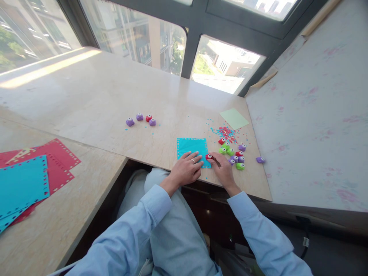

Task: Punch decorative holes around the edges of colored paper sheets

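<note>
Pressing hands: the left hand lies flat, fingers spread, on the near edge of the turquoise sheet; the right hand is pinched around a small red punch at the sheet's lower right corner.
Grip on the punch: fingers and thumb close on it from the right; whether the paper edge sits fully inside its slot I cannot tell, since the fingers hide it.
Sheet position: it rests near the front edge of the stone counter, its border already showing a row of small holes along the top and left.
Risk at the corner: if the left hand eases off, the sheet may pivot under the punch and the hole may land out of line with the row.
Risk at the edge: a push toward the body could slide the paper off the counter into the lap.
Loose punches: a cluster of green, purple and red punches sits just beside the right hand; a sweep of the wrist could knock them about, and one purple punch lies near the counter's right side.
Confetti pile: scraps could get under the sheet and lift it.
Farther back: four more punches and a pale green sheet lie well apart from the hands.
</note>
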### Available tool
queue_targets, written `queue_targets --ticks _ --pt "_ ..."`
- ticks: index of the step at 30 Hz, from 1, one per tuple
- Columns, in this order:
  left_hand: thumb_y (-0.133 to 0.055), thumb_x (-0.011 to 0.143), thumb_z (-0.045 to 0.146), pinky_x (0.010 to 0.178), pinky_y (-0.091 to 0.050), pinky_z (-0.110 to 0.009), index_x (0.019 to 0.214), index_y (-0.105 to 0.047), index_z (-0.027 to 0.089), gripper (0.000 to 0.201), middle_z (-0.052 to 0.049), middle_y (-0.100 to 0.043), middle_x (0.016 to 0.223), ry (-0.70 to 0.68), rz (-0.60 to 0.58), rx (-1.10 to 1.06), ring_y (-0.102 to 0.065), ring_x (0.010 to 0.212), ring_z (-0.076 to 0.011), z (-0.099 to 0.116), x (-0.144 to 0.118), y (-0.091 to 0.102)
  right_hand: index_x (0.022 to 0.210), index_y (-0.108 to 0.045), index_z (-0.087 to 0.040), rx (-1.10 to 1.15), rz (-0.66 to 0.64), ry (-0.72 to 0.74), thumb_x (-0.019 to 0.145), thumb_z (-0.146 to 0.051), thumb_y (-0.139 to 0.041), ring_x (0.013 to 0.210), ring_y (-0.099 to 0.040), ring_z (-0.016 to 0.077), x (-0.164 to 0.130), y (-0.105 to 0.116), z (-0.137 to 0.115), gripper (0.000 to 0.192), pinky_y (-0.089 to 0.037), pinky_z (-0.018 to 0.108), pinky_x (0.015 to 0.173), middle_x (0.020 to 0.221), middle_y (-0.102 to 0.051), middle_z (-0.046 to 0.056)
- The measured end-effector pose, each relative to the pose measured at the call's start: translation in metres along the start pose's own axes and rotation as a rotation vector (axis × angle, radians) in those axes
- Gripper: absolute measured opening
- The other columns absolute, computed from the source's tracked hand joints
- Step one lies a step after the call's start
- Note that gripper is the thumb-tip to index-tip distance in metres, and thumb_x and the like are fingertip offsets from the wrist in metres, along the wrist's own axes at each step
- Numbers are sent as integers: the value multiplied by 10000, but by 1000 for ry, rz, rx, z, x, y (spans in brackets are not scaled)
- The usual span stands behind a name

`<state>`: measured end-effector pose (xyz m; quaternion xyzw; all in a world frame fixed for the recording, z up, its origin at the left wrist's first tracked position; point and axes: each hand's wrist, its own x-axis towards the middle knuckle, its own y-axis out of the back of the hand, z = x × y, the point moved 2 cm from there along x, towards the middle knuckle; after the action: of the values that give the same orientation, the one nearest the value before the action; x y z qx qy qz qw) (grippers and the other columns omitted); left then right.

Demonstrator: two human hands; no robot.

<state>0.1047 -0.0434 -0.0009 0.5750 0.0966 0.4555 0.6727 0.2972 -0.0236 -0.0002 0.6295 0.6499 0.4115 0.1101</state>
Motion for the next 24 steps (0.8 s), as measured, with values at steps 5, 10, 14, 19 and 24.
queue_targets --ticks 5,10,14,19,24 --pt "-477 939 275 1120 -341 -473 1184 -655 199 313 -78 -599 1343 11 -17 -7 -476 1325 -268 0 0 1 1122 -683 -187 -3 -6 -4 943 -388 -546 1042 -627 240 -1 -1 1 301 -491 433 959 1113 -687 107" --pt "-460 947 280 1123 -318 -497 1207 -639 203 325 -77 -586 1360 17 -25 3 -474 1323 -266 1 0 1 1118 -683 -190 0 -6 -16 940 -399 -547 1048 -625 241 0 -1 2 307 -484 437 967 1117 -687 106" --pt "-443 958 288 1114 -318 -499 1228 -625 205 336 -75 -579 1369 15 -36 18 -475 1320 -261 1 -1 -1 1112 -684 -189 16 -11 -33 934 -421 -548 1056 -624 245 0 0 1 322 -479 446 978 1121 -687 107" --pt "-433 965 292 1111 -317 -491 1221 -628 213 332 -66 -579 1370 27 -32 20 -471 1321 -258 1 -1 -2 1122 -661 -180 116 -20 -165 877 -476 -611 1041 -640 250 1 -1 0 388 -495 456 970 1130 -685 117" --pt "-428 966 297 1109 -318 -494 1213 -628 212 328 -60 -581 1368 31 -27 19 -473 1318 -260 0 -2 -2 1153 -605 -166 219 31 -344 793 -517 -678 1082 -631 255 9 8 -7 508 -537 419 909 1194 -645 149"
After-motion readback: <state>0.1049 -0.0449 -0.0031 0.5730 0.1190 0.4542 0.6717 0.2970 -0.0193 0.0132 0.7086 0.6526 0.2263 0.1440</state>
